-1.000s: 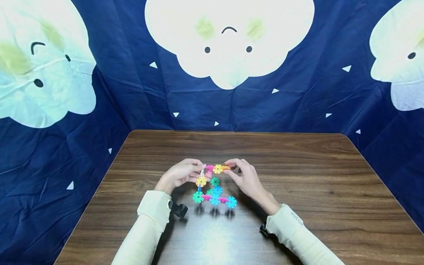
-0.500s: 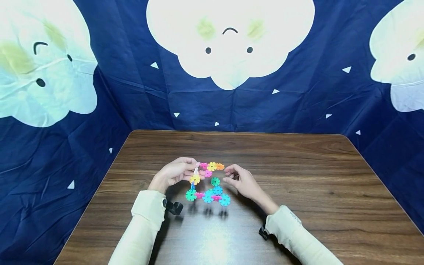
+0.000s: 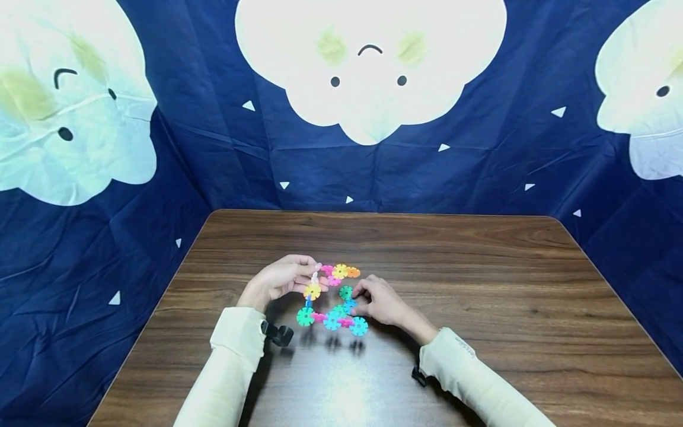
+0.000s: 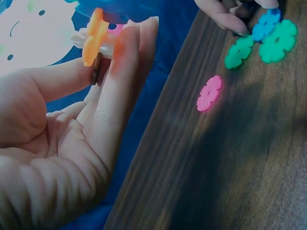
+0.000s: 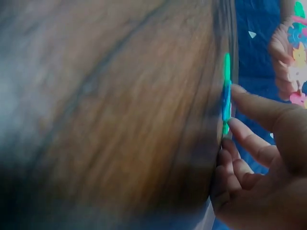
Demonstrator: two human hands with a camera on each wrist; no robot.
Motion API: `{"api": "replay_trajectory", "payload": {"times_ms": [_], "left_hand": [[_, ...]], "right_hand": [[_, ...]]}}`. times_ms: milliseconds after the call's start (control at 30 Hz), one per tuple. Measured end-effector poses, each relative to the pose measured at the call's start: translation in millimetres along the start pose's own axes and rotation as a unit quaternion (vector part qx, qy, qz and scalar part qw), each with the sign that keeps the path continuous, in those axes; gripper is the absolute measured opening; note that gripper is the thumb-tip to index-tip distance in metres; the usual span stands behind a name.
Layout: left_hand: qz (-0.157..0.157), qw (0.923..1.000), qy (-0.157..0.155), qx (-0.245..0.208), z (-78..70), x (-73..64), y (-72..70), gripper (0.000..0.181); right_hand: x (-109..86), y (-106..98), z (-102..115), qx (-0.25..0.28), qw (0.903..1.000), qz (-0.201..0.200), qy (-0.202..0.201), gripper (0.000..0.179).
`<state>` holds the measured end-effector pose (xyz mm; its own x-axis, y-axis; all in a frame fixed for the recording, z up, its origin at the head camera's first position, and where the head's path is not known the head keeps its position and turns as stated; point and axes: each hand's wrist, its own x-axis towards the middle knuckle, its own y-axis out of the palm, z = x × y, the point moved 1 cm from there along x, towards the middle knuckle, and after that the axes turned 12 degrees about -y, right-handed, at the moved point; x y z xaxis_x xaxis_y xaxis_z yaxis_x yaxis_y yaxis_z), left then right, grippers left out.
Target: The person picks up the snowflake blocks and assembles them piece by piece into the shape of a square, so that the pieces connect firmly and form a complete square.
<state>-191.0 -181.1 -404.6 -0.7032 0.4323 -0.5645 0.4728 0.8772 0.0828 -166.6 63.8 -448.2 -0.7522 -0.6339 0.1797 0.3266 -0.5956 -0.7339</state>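
Observation:
My left hand [image 3: 281,280] holds up a bent chain of interlocking snowflake discs, gripping it near its white disc [image 3: 315,278]. Pink, yellow and orange discs [image 3: 353,272] run along the chain's top; a yellow disc [image 3: 312,291] hangs below. Its lower row ends in a turquoise disc [image 3: 359,326]. In the left wrist view the orange end [image 4: 95,40] stands out by the fingers. My right hand [image 3: 385,304] is down at the table, finger and thumb pinching a blue disc [image 4: 265,25] joined between two green discs [image 4: 278,41].
A loose pink disc [image 4: 209,93] lies flat on the wooden table [image 3: 480,273], close to the green and blue piece. Behind the table hangs a dark blue cloth [image 3: 213,154] with white clouds. Each wrist wears a black camera mount [image 3: 277,334].
My right hand let go of the chain's orange end, then came down and left to the green and blue piece. My left hand shifted the chain a little left.

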Motion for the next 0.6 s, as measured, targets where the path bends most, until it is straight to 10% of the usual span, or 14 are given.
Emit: {"api": "replay_trajectory", "payload": {"times_ms": [233,600], "left_hand": [[0.003,1.0000,0.004,-0.004,2.4,0.2,-2.0,0.015],[-0.001,0.9999,0.006,-0.015,4.8,3.5,-3.4,0.014]], "right_hand": [[-0.5,0.8,2.1,-0.019,0.9998,-0.001,0.002,0.023],[-4.8,-22.9,-4.3,0.129,0.9893,-0.051,0.047,0.009]]}}
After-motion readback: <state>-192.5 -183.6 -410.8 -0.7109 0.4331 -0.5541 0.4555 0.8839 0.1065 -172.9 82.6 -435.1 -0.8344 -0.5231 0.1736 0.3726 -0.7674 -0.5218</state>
